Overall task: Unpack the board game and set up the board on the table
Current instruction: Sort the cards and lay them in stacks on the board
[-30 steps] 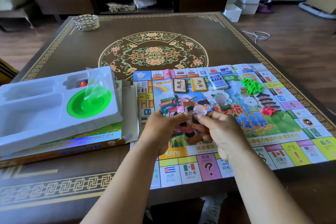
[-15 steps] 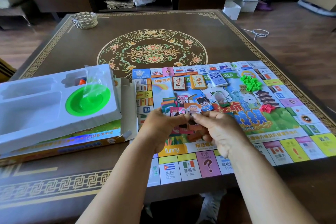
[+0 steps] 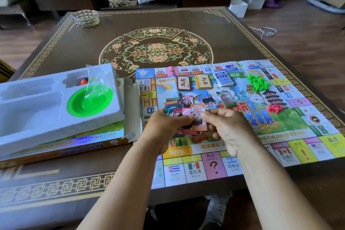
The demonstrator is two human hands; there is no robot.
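Head view:
Board (image 3: 291,136): we see it lying flat on the table (image 3: 168,18), at our 1 o'clock, long axis 9-to-3.
Notes (image 3: 196,117): we hold a small bundle of paper money above the board's near middle, long axis roughly 12-to-6, print upside down to us.
Left hand (image 3: 164,127): at the notes' 9 o'clock, fingers curled round the bundle.
Right hand (image 3: 229,129): at their 3 o'clock, thumb and fingertips pinching the top note; both equally near.
Next move: we judge the top note peels off toward 3 o'clock, onto the piles at 12.
Tray (image 3: 46,110): at 10 o'clock, on the box (image 3: 78,142).

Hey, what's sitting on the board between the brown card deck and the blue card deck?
In the head view, a yellow card deck lies between the brown card deck and the blue card deck, all in a row on the game board.
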